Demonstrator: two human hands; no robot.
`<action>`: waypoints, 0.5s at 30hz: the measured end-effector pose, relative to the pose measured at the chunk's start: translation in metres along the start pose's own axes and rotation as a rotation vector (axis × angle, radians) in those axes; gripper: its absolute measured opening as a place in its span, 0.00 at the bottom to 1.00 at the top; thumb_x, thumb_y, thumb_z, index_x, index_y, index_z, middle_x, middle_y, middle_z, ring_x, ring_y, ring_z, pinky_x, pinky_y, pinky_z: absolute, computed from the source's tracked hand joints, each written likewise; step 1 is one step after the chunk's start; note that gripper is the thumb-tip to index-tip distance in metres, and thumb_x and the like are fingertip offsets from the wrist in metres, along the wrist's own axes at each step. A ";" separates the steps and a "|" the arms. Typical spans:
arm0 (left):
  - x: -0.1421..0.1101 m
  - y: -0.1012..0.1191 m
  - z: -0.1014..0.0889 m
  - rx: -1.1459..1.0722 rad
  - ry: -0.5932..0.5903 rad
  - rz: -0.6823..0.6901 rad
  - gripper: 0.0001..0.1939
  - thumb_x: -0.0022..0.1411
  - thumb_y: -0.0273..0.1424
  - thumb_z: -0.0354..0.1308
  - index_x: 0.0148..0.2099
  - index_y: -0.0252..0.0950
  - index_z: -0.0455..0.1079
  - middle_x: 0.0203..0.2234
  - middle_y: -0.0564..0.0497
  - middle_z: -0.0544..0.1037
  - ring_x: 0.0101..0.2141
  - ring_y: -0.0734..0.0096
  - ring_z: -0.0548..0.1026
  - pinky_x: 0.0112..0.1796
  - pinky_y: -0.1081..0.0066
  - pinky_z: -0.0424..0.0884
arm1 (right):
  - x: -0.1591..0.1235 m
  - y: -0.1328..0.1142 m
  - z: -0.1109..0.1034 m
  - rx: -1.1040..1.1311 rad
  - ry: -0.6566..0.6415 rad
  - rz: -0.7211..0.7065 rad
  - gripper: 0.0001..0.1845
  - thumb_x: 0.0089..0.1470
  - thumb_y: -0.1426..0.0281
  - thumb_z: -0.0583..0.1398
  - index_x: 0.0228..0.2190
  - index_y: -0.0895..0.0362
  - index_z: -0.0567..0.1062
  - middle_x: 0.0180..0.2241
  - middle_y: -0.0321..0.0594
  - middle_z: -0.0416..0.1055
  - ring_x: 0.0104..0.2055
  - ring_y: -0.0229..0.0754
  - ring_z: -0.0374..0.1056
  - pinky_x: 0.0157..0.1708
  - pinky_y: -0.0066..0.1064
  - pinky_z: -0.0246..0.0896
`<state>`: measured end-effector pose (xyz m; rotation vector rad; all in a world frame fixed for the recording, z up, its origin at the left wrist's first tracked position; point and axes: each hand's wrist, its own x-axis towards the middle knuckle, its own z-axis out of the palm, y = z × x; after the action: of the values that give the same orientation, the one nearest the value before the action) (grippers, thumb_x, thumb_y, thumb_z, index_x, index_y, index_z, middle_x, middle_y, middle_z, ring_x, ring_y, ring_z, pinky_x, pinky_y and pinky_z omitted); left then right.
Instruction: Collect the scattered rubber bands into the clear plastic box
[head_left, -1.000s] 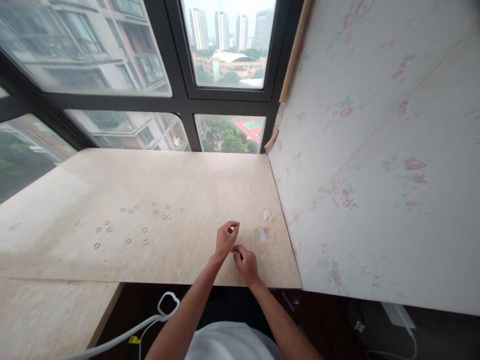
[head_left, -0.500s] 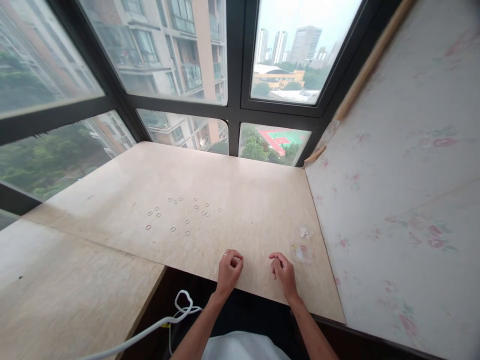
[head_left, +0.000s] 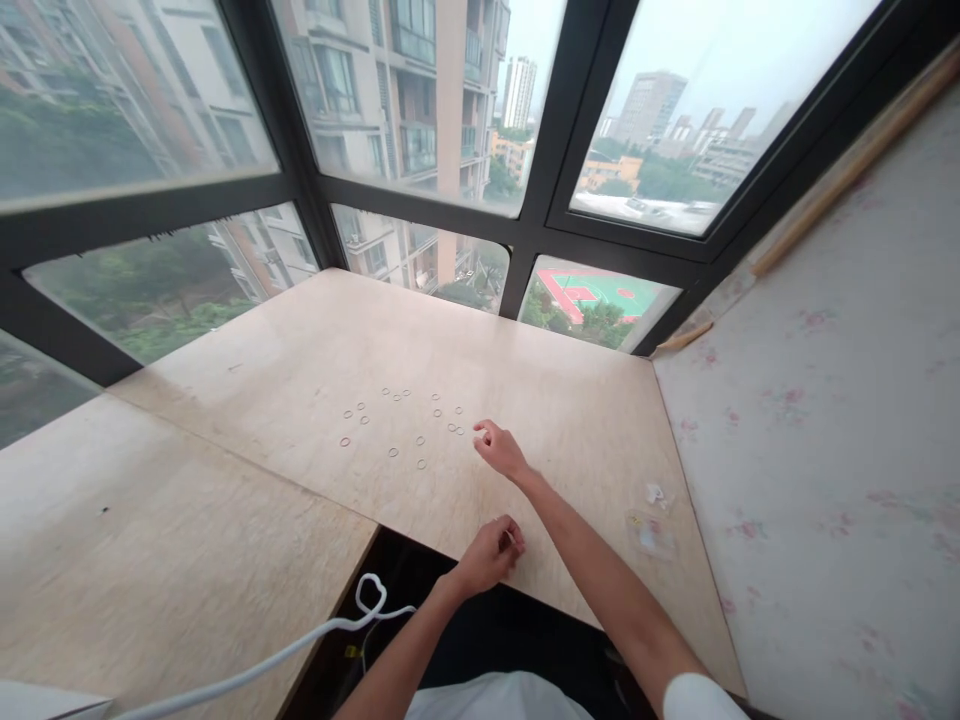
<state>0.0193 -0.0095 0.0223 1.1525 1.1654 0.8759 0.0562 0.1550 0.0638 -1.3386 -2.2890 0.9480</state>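
Observation:
Several thin small rings [head_left: 393,453] lie scattered over the pale tabletop [head_left: 555,380]. My right hand [head_left: 501,450] reaches over the right end of this scatter, thumb and index finger a little apart, beside a pair of rings [head_left: 455,430]. I see nothing held in it. Close to the table's front edge is my left hand [head_left: 489,556], its fingers curled together. A pale bit shows at its fingers; I cannot tell whether it is held or worn.
A clear plastic box [head_left: 652,537] and a small white crumpled piece [head_left: 656,495] lie at the right, near the flowered wall [head_left: 810,450]. Windows [head_left: 420,250] border the table's back. A white cable [head_left: 300,640] crosses the gap at front left.
My right hand has moved forward and left from the table's front to the rings. One ring at the right end is no longer visible, where that hand is. The view has turned.

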 end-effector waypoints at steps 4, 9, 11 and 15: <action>-0.002 -0.008 0.001 -0.046 0.018 0.028 0.05 0.58 0.28 0.53 0.35 0.38 0.57 0.22 0.57 0.67 0.18 0.77 0.66 0.19 0.76 0.62 | 0.047 -0.016 0.019 -0.245 -0.142 -0.008 0.17 0.56 0.65 0.59 0.47 0.58 0.71 0.35 0.40 0.74 0.37 0.41 0.70 0.37 0.33 0.64; -0.004 -0.010 0.002 -0.080 0.029 0.037 0.06 0.59 0.28 0.53 0.35 0.38 0.56 0.23 0.56 0.66 0.19 0.77 0.67 0.18 0.77 0.63 | 0.066 -0.020 0.031 -0.465 -0.259 -0.047 0.16 0.60 0.62 0.57 0.47 0.58 0.70 0.46 0.43 0.70 0.43 0.42 0.69 0.43 0.41 0.67; -0.004 -0.008 0.002 -0.098 0.035 0.034 0.06 0.59 0.29 0.53 0.35 0.38 0.56 0.23 0.56 0.66 0.19 0.77 0.67 0.18 0.77 0.64 | 0.066 -0.021 0.033 -0.529 -0.280 -0.082 0.16 0.60 0.63 0.58 0.47 0.58 0.70 0.47 0.43 0.69 0.45 0.43 0.69 0.44 0.42 0.67; -0.004 -0.005 0.002 -0.100 0.052 0.030 0.07 0.60 0.31 0.53 0.35 0.38 0.55 0.23 0.57 0.65 0.20 0.78 0.67 0.18 0.77 0.64 | 0.062 -0.026 0.036 -0.625 -0.309 -0.148 0.16 0.60 0.63 0.58 0.48 0.58 0.70 0.48 0.43 0.68 0.46 0.44 0.68 0.44 0.43 0.67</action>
<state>0.0205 -0.0147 0.0188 1.0739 1.1362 0.9806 -0.0130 0.1856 0.0523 -1.2690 -3.0395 0.4167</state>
